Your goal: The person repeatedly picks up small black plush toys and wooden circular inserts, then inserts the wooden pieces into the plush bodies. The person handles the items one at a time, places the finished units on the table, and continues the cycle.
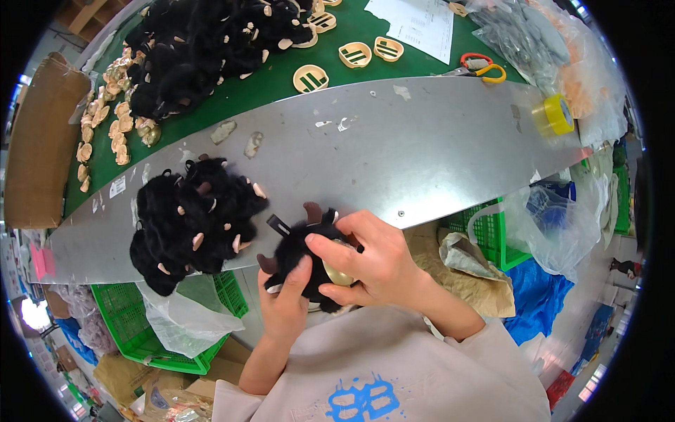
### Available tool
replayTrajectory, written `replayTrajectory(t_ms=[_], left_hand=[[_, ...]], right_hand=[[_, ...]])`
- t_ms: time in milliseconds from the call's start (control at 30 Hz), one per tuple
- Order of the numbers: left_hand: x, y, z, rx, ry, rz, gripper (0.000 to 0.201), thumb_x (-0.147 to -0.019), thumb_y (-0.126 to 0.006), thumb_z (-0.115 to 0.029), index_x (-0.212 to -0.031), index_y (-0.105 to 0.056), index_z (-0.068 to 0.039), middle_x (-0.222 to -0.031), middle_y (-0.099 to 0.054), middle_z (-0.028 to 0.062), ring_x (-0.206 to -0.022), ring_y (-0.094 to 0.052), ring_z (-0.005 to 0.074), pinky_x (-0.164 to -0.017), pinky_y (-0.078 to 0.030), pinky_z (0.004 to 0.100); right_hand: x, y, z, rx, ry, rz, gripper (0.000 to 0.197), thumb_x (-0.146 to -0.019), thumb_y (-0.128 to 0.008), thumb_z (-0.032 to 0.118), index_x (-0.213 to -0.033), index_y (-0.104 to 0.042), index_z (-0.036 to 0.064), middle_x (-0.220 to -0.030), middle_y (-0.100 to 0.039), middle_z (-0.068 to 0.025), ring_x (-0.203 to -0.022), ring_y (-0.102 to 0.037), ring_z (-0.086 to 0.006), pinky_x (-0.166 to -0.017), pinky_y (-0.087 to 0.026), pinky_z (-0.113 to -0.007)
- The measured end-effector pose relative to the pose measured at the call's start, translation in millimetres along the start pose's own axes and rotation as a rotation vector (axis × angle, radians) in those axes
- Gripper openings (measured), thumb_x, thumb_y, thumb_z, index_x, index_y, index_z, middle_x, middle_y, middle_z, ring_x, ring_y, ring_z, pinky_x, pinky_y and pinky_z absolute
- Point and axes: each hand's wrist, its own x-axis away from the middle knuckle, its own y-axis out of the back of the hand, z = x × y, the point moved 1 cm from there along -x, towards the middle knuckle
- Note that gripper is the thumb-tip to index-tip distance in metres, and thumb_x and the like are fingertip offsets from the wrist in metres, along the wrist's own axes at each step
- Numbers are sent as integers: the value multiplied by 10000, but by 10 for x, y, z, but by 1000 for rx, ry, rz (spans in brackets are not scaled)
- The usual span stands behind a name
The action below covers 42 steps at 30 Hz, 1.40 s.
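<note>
Close to my body, both hands hold a small black plush toy (290,247) with brown horns and a black loop on top. My left hand (287,299) pinches its lower left side, with the thumb pressed on the fur. Curled over the right side is my right hand (376,257), its fingers around a shiny, pale gold rounded part (339,271) set against the plush. Whether that part is fixed to the toy is hidden by my fingers. To the left, a heap of similar black plush pieces (193,218) lies on the metal tabletop (365,155).
Farther back, a larger black plush pile (190,49) and cream plastic pieces (311,79) lie on a green surface. Orange-handled scissors (485,69) and yellow tape (557,114) sit at the right. Green crates (126,316) stand below the table edge; a cardboard box (43,141) is at left.
</note>
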Motion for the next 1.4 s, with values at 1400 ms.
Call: replayTrajectory(t_ms=[1400], left_hand=[[-20, 84, 123, 254, 207, 216, 513, -899, -699, -188, -1312, -480, 26, -1244, -607, 116, -1120, -617, 230, -953, -516, 371]], right_hand=[[-75, -121, -77, -643, -497, -133, 293, -873, -669, 283, -964, -564, 25, -656, -505, 9, -569, -430, -51, -503, -359, -228]])
